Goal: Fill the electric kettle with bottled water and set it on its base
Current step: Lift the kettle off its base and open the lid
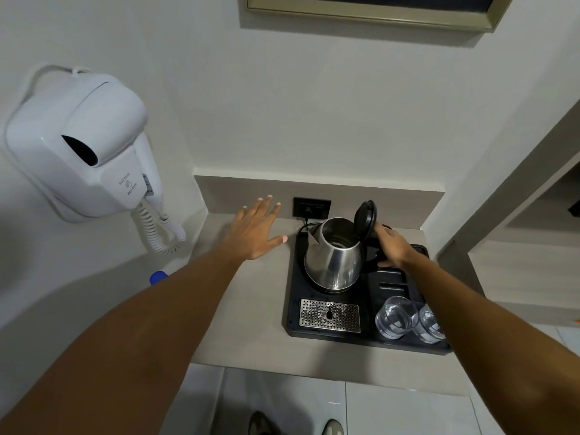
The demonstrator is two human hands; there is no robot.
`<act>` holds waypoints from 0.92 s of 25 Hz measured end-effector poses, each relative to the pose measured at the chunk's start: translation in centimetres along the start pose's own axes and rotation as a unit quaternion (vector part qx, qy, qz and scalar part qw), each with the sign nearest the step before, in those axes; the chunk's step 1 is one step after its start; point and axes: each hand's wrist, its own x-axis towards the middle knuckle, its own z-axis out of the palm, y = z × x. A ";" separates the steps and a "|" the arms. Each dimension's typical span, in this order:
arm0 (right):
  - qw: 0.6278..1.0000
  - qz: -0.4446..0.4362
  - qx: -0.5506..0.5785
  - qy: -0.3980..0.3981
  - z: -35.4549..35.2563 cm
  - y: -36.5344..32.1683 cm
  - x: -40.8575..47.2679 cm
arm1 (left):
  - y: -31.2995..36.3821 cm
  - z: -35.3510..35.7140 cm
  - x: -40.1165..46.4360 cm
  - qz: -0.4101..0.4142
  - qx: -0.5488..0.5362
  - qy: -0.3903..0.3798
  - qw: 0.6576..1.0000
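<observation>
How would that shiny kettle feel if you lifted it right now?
The kettle is probably light: its lid stands open and no water shows inside. Its polished steel body looks slippery, so the black handle under the right hand seems safer. The wide bottom suggests it won't tip easily.

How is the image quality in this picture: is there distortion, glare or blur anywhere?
Head view: wide-angle distortion bends the walls and stretches both forearms toward the bottom corners; soft, even indoor light, with faint shadows on the counter; bright reflections on the steel kettle and the two glasses; the hair dryer label is too soft to read properly.
</observation>
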 end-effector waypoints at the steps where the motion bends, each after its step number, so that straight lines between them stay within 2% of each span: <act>1: 1.000 0.001 0.001 -0.002 0.2 0.0 0.1 | -0.1 0.0 -0.2 -0.001 0.002 0.002 1.000; 8: 0.999 0.046 0.020 -0.013 -0.1 0.1 0.6 | -1.4 0.4 -2.1 -0.018 0.001 -0.002 1.000; 14: 0.999 0.025 -0.004 -0.020 0.8 -1.6 0.6 | -3.5 0.3 -4.7 -0.031 0.004 0.021 0.999; 23: 0.996 -0.011 0.014 -0.091 8.7 -6.6 0.7 | -5.4 -0.7 -10.2 -0.068 0.009 0.071 0.995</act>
